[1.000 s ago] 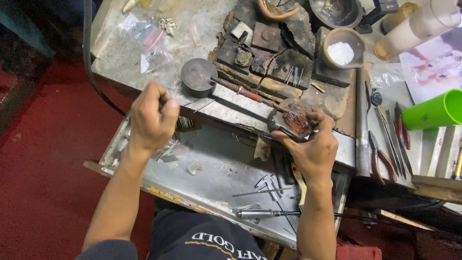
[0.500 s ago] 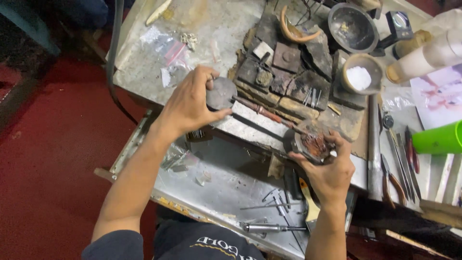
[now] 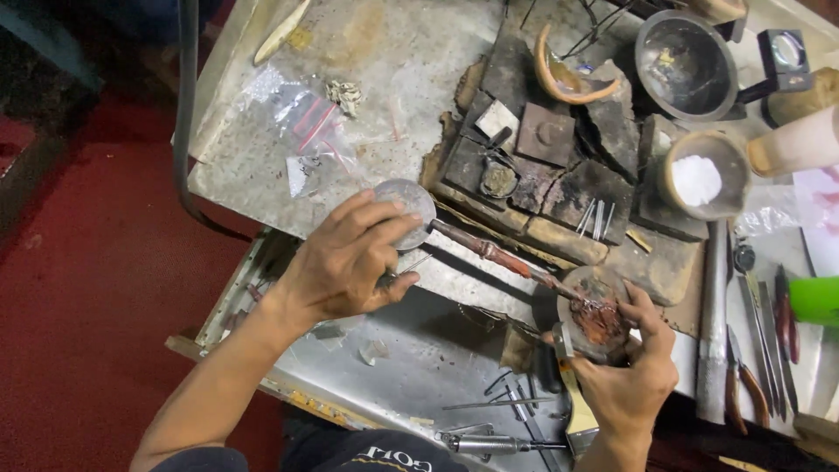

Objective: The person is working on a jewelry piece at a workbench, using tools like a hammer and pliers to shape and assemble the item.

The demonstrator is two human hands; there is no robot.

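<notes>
The left hand has its grip on a round metal lid at the worktop edge. The right hand grasps a small round block, perhaps bearing copper wirework. Fetching step; next calls for uniting them.

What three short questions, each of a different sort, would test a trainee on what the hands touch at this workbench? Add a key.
1. True or false: the left hand rests on the round grey metal disc.
2. Which thing does the right hand hold? A) the green cup B) the small round dish of reddish-brown material C) the bowl of white powder
3. Fill in: the red-handled pliers lie to the ___ of the right hand.

Key: 1 true; 2 B; 3 right
</notes>
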